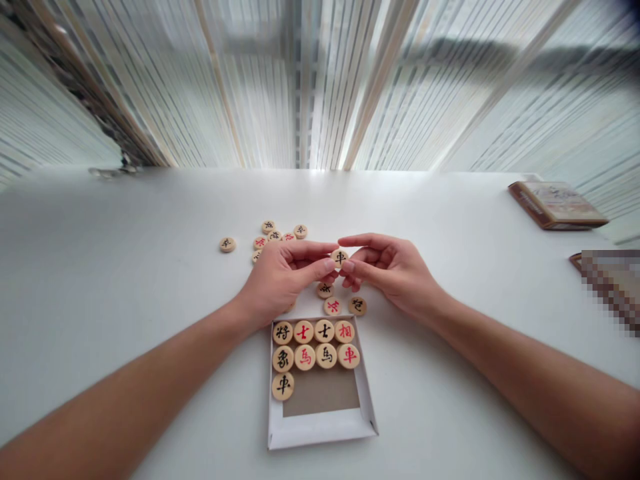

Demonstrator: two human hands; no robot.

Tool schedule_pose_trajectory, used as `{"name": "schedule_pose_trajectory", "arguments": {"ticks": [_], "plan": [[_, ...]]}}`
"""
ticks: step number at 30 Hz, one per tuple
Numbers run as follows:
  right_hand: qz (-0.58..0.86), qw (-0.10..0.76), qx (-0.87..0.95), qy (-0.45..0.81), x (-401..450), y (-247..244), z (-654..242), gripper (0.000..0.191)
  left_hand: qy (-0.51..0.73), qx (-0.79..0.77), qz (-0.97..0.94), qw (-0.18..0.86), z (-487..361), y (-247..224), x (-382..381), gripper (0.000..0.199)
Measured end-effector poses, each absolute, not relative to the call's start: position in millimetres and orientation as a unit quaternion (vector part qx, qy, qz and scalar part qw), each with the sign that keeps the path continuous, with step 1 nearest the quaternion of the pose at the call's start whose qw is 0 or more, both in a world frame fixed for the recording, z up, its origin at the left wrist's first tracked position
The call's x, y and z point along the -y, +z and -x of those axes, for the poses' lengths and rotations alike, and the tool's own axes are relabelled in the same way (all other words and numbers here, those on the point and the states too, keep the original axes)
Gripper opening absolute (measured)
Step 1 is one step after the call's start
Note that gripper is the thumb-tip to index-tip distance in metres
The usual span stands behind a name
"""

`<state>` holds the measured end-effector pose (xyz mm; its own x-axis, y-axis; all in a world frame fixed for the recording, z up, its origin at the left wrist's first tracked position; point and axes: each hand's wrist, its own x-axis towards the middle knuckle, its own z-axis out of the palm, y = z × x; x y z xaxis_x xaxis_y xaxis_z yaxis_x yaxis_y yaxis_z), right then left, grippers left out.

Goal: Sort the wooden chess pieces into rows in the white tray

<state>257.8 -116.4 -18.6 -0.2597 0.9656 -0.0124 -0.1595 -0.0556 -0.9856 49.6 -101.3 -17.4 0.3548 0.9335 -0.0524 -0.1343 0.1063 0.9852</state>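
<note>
Both forearms reach in from the lower corners of the view and angle inward over the white table [165,347]. The left hand [273,277] comes in palm inward, its fingers stretched to the right and its thumb laid along the near side; thumb and fingers pinch a round wooden piece [339,259] narrowly, its black character facing the camera. The right hand [400,270] meets it from the other side, thumb at the piece's right edge, index finger extended above and the other fingers curled. The piece is above the table, beyond the far edge of an open white box [325,430]. Inside, nine pieces fill two rows of four from that far edge, with one more against the left wall. Loose pieces [275,237] lie beyond the left hand, others [332,307] just outside the box's far edge. A flat box [563,203] rests near the table's far right corner.
</note>
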Motion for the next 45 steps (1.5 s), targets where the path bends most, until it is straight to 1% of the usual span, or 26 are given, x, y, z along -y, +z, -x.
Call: {"name": "schedule_pose_trajectory", "arguments": {"ticks": [3, 7, 14, 19, 23, 31, 39, 45], "plan": [[0.401, 0.460, 0.509, 0.607, 116.8, -18.0, -256.9, 0.051, 0.413, -0.384, -0.517, 0.644, -49.2, -17.5, 102.4, 0.036], [0.405, 0.450, 0.514, 0.608, 117.0, -17.6, -255.2, 0.053, 0.407, -0.369, -0.524, 0.650, -48.6, -16.7, 102.6, 0.031], [0.436, 0.423, 0.521, 0.600, 117.0, -17.5, -254.8, 0.040, 0.405, -0.352, -0.540, 0.648, -50.6, -14.7, 103.5, 0.027], [0.442, 0.428, 0.529, 0.585, 118.1, -14.2, -254.6, 0.040, 0.398, -0.356, -0.570, 0.625, -51.7, -15.3, 105.7, 0.028], [0.438, 0.425, 0.551, 0.570, 118.0, -13.8, -255.2, 0.041, 0.391, -0.346, -0.588, 0.618, -50.7, -15.8, 106.1, 0.033], [0.394, 0.429, 0.544, 0.604, 116.7, -17.2, -258.1, 0.035, 0.389, -0.377, -0.530, 0.653, -50.5, -15.7, 104.7, 0.041], [0.414, 0.430, 0.528, 0.604, 116.6, -16.8, -255.6, 0.051, 0.391, -0.380, -0.512, 0.664, -49.9, -15.7, 104.1, 0.036], [0.430, 0.418, 0.526, 0.603, 116.3, -16.6, -255.9, 0.047, 0.383, -0.370, -0.538, 0.654, -49.8, -14.2, 105.1, 0.033]]}}
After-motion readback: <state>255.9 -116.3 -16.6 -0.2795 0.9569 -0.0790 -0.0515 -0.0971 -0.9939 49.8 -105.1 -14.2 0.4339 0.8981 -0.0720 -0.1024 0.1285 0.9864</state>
